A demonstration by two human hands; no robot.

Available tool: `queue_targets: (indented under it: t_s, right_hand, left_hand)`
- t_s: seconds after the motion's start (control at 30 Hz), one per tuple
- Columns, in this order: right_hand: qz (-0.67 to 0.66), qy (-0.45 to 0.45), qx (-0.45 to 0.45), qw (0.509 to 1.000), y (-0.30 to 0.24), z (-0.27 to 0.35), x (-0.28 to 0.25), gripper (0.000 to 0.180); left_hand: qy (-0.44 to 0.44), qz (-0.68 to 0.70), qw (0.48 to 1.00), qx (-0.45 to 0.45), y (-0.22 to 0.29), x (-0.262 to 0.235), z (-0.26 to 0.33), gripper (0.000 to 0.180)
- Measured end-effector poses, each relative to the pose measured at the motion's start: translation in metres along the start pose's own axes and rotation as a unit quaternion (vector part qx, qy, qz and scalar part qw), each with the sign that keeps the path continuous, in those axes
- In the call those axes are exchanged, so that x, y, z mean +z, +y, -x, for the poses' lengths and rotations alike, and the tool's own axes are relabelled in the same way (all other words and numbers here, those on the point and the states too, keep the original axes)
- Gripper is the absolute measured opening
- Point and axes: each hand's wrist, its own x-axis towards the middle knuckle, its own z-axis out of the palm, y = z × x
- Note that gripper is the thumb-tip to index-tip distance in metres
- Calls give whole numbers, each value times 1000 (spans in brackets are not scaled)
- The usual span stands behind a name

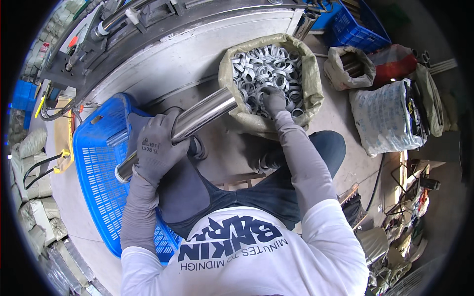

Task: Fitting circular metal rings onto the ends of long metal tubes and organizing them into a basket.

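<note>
The gloved left hand [157, 148] gripped a polished steel tube [185, 126] slanting over the blue crate's [98, 163] right edge. The gloved right hand [274, 98] dug into metal rings [266, 69] filling the open woven sack [312, 79]; its grip was hidden.

The gloved left hand [157, 148] grips a shiny steel tube [185, 126] that slants from over the blue plastic crate [96, 163] up toward the open sack [311, 74] of metal rings [266, 66]. The gloved right hand [274, 100] reaches into that sack, fingers down among the rings at its near edge. Right of the sack stand a smaller sack [345, 66] and a white bag [387, 116] on the floor
</note>
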Motion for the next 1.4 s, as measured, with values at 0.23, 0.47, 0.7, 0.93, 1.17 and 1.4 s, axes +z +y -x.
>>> queue_targets:
  t_s: [0.23,0.47,0.7,0.93,1.17,1.4]
  right_hand:
    - [-804,-156,157,553,-95,18,-114,36]
    - [-789,-195,-47,581,-117,44,-149,43]
    - [-782,-251,50,569,-126,46,-159,37]
    - [-684,-165,-77,707,-138,48,-166,38]
    - [-715,-111,-73,686,-140,55,-159,51]
    - [-636,-221,-94,734,-153,47,-181,67]
  left_hand:
    - [17,-5,1000,15,-11,-1,22,64]
    - [41,34,997,62,0,-6,16,62]
    - [54,44,995,68,-2,-7,18,62]
    - [44,43,996,65,-3,-6,19,62]
    - [42,58,996,60,-2,-10,19,65]
    - [35,53,996,64,-2,-8,17,64]
